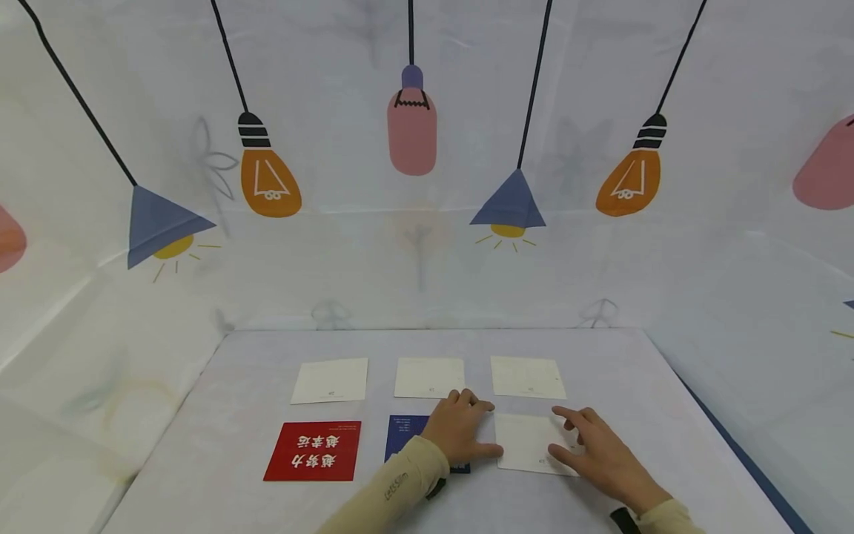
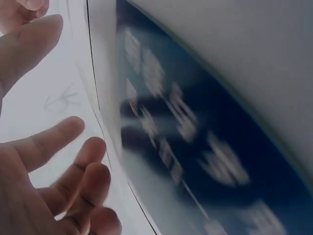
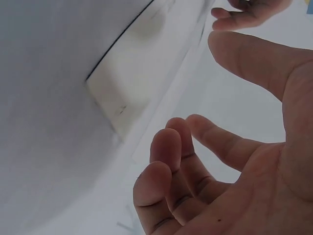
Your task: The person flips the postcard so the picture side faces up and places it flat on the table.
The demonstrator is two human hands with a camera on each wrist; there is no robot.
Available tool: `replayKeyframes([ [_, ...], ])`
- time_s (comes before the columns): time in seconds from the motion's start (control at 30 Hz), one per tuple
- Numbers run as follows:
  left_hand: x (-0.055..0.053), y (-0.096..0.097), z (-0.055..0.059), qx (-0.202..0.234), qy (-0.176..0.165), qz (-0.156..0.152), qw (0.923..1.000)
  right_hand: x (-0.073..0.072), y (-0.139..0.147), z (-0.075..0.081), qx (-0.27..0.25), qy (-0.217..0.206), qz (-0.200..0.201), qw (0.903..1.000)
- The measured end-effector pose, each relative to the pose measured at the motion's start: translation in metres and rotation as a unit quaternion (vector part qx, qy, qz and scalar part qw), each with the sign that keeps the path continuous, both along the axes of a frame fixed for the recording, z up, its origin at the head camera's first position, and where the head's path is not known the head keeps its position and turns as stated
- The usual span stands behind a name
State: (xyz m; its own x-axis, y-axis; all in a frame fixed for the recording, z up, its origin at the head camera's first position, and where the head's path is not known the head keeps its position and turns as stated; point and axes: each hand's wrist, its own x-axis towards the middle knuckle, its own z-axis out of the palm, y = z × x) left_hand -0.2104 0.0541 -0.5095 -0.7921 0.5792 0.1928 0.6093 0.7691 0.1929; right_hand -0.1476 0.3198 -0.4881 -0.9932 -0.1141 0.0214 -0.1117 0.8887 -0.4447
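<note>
A cream card [image 1: 525, 445] lies flat at the front right, with a hand on each side of it. My left hand [image 1: 459, 432] hovers over the dark blue card [image 1: 404, 430], covering part of it, its fingertips close by the cream card's left edge. Over that card's right edge is my right hand [image 1: 597, 454], thumb and index finger spread apart. In the left wrist view, white lettering shows on the blue card [image 2: 195, 147], and the left fingers hold nothing. The right wrist view has the cream card [image 3: 127, 68] beyond loosely bent, bare fingers.
Three more cream cards form a back row: left [image 1: 330, 380], middle [image 1: 428, 377] and right [image 1: 527, 377]. A red card [image 1: 347, 452] with white characters lies front left. The white table [image 1: 220, 445] meets a white fabric backdrop [image 1: 347, 259] printed with lamps.
</note>
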Motion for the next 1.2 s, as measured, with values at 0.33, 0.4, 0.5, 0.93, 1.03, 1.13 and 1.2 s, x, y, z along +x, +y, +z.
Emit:
replayKeyframes([
  [0.33, 0.004, 0.023, 0.009, -0.061, -0.021, 0.013, 0.9978, -0.004, 0.019, -0.004, 0.018, -0.04, -0.008, 0.999],
  [0.4, 0.004, 0.024, 0.009, -0.069, -0.026, 0.014, 0.9972, -0.005, 0.02, -0.004, 0.021, -0.05, -0.009, 0.9985],
  [0.5, 0.004, 0.025, 0.009, -0.068, -0.033, 0.017, 0.997, -0.006, 0.022, -0.004, 0.031, -0.059, -0.004, 0.9978],
  [0.93, 0.003, 0.028, 0.011, -0.043, -0.056, 0.021, 0.9973, -0.011, 0.027, -0.008, 0.031, -0.07, 0.011, 0.997],
  [1.03, 0.003, 0.029, 0.01, -0.035, -0.055, 0.02, 0.9977, -0.011, 0.029, -0.009, 0.032, -0.067, 0.01, 0.9972],
  [1.13, 0.003, 0.029, 0.008, -0.031, -0.055, 0.019, 0.9978, -0.011, 0.029, -0.01, 0.025, -0.061, 0.008, 0.9978],
  [1.2, 0.002, 0.028, 0.006, -0.029, -0.054, 0.019, 0.9979, -0.011, 0.029, -0.01, 0.017, -0.058, 0.007, 0.9981],
])
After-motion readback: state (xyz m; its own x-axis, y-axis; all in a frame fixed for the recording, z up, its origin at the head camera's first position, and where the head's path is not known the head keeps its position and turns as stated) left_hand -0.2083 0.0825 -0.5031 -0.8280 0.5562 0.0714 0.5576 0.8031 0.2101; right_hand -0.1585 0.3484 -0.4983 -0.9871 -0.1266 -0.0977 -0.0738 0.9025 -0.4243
